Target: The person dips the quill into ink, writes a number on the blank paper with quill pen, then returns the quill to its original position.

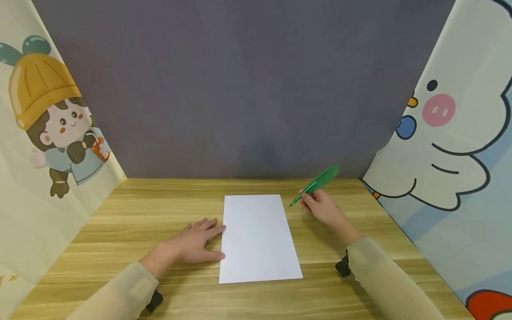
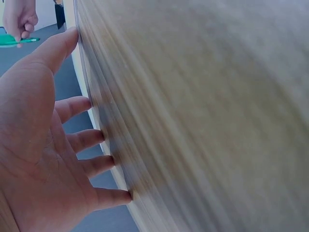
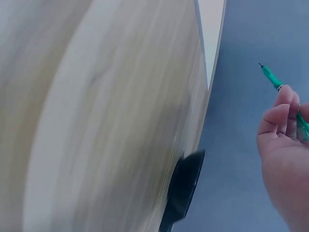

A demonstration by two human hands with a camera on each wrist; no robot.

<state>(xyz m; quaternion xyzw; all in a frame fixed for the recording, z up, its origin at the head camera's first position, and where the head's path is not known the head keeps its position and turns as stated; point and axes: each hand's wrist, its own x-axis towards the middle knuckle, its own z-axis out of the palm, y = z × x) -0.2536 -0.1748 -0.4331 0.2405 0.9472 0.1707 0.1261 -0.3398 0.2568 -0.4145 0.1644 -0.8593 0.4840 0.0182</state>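
Note:
A blank white sheet of paper [image 1: 258, 240] lies flat on the wooden table, its long sides running away from me. My left hand [image 1: 196, 242] rests spread at its left edge, with the thumb and index fingertips right at the border. In the left wrist view all the fingers of that hand [image 2: 43, 150] are extended. To the right of the paper's far corner, my right hand [image 1: 323, 208] pinches a green feather-topped pen [image 1: 325, 178]. The pen's tip points down and left, raised over the table. The right wrist view shows its dark tip and green barrel [image 3: 272, 77] beyond the curled fingers.
Bare wood of the table [image 1: 132, 218] surrounds the paper. A dark grey backdrop [image 1: 248, 89] stands along the far edge. Cartoon-printed panels [image 1: 24, 186] line both sides. Black devices [image 1: 343, 266] sit under both wrists at the sleeve cuffs.

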